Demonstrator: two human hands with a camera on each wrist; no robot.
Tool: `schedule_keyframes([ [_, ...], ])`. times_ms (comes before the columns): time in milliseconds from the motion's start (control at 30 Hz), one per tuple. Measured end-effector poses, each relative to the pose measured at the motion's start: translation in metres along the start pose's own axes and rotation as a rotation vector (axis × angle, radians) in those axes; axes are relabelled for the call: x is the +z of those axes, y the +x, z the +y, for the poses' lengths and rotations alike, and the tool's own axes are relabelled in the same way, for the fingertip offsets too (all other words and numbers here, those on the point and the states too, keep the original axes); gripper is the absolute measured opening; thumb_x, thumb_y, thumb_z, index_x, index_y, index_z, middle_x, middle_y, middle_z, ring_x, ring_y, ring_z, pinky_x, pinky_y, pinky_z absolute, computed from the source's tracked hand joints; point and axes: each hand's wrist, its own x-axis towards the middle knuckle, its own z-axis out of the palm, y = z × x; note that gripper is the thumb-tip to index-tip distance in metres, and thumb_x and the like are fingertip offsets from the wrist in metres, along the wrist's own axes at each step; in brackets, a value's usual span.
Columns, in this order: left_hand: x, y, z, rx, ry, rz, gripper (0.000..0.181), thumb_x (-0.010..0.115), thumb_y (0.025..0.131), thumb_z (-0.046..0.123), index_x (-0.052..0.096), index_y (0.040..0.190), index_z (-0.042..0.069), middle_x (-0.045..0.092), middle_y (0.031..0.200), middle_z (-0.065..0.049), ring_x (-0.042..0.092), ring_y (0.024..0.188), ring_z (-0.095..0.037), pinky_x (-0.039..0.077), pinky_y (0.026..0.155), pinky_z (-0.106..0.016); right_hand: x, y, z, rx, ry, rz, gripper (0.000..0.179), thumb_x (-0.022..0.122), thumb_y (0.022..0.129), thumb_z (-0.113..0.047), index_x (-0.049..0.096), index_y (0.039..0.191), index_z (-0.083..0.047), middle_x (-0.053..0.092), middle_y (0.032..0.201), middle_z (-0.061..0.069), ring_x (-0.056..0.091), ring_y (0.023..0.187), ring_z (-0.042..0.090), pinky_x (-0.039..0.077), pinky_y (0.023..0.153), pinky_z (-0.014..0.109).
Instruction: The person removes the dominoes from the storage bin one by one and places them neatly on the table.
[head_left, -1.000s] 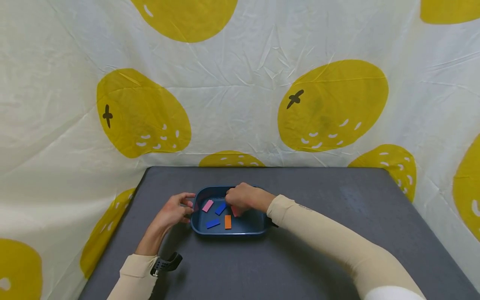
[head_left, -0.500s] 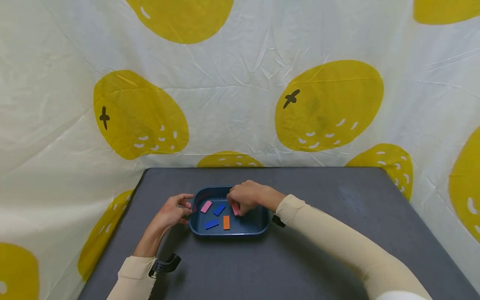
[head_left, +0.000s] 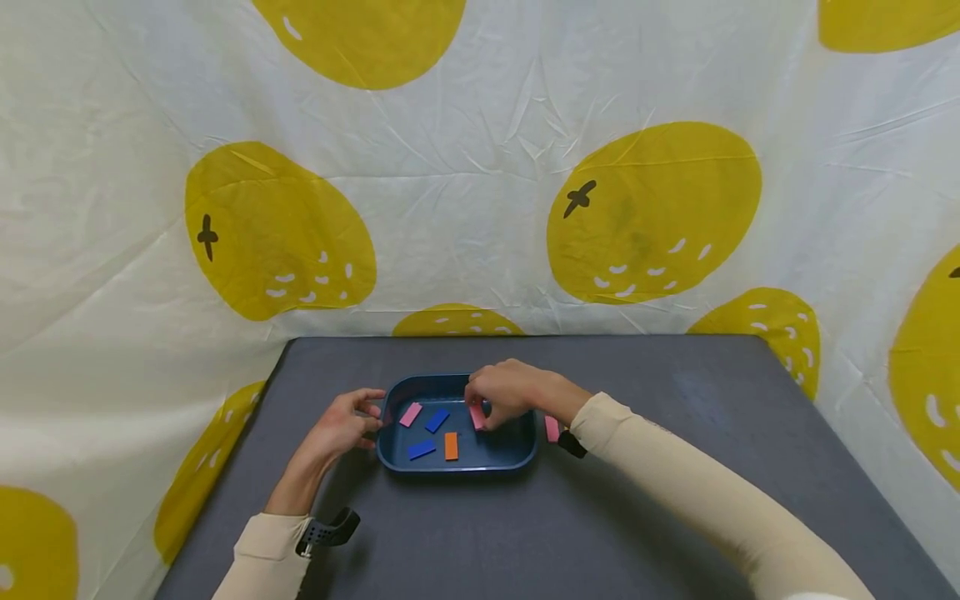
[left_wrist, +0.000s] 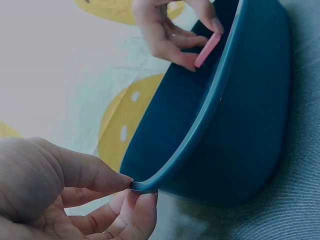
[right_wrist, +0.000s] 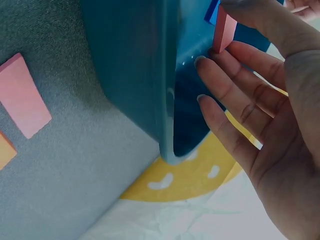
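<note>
A pink rectangular block (head_left: pixel 477 417) is pinched between the thumb and fingertips of my right hand (head_left: pixel 506 390), over the right half of a dark blue tray (head_left: pixel 457 470). The right wrist view shows the same pink block (right_wrist: pixel 225 30) held by its ends. My left hand (head_left: pixel 347 425) grips the tray's left rim, thumb above and fingers below, as the left wrist view shows at the rim (left_wrist: pixel 165 172). Inside the tray lie another pink block (head_left: pixel 410 414), two blue blocks (head_left: pixel 437 420) and an orange block (head_left: pixel 451 446).
On the grey table (head_left: pixel 645 375), just right of the tray, lies a pink block (head_left: pixel 552 428). An orange block (right_wrist: pixel 5 150) is beside it in the right wrist view. A white cloth printed with yellow fruit (head_left: pixel 652 212) hangs behind the table.
My right hand has lifted slightly and shifted right with the pink block in its fingers. A pink block on the table has come into sight by the right wrist. The left hand stays on the rim.
</note>
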Motion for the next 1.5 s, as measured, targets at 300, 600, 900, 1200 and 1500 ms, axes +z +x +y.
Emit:
schedule_keyframes([
  [300, -0.001, 0.000, -0.001, -0.002, -0.010, -0.004, 0.050, 0.053, 0.096, -0.009, 0.048, 0.145, -0.002, 0.052, 0.111, -0.022, 0.063, 0.099, -0.038, 0.059, 0.067, -0.039, -0.003, -0.013, 0.006, 0.020, 0.071, 0.019, 0.041, 0.078, 0.088, -0.040, 0.071, 0.123, -0.022, 0.064, 0.112, -0.007, 0.058, 0.092, 0.011, 0.050, 0.078, 0.029],
  [600, 0.000, 0.000, 0.001, -0.011, 0.003, 0.000, 0.049, 0.054, 0.097, -0.008, 0.049, 0.145, -0.002, 0.052, 0.112, -0.023, 0.063, 0.093, -0.035, 0.059, 0.067, -0.039, -0.006, -0.028, 0.011, 0.009, 0.162, 0.052, 0.040, 0.078, 0.089, -0.039, 0.071, 0.124, -0.021, 0.065, 0.112, -0.005, 0.058, 0.086, 0.008, 0.050, 0.075, 0.027],
  [900, 0.000, -0.001, 0.001, -0.009, 0.005, -0.003, 0.050, 0.055, 0.096, -0.008, 0.048, 0.145, -0.002, 0.052, 0.110, -0.021, 0.063, 0.094, -0.034, 0.059, 0.067, -0.040, -0.006, -0.044, 0.020, 0.010, 0.231, 0.081, 0.038, 0.077, 0.089, -0.041, 0.071, 0.122, -0.024, 0.064, 0.109, -0.008, 0.062, 0.090, 0.009, 0.050, 0.074, 0.026],
  [1200, -0.002, 0.001, 0.000, -0.006, 0.002, 0.001, 0.049, 0.055, 0.096, -0.009, 0.049, 0.144, -0.002, 0.053, 0.111, -0.022, 0.063, 0.092, -0.033, 0.059, 0.066, -0.038, -0.009, -0.058, 0.029, -0.031, 0.299, 0.102, 0.039, 0.076, 0.090, -0.040, 0.070, 0.123, -0.020, 0.063, 0.112, -0.010, 0.066, 0.092, 0.014, 0.052, 0.077, 0.026],
  [1500, -0.002, 0.001, 0.001, 0.000, -0.002, -0.005, 0.049, 0.055, 0.096, -0.009, 0.049, 0.145, -0.003, 0.053, 0.111, -0.023, 0.063, 0.094, -0.035, 0.059, 0.066, -0.038, -0.005, -0.070, 0.036, 0.013, 0.298, 0.102, 0.039, 0.075, 0.090, -0.043, 0.070, 0.124, -0.023, 0.062, 0.113, -0.013, 0.067, 0.095, 0.015, 0.052, 0.079, 0.029],
])
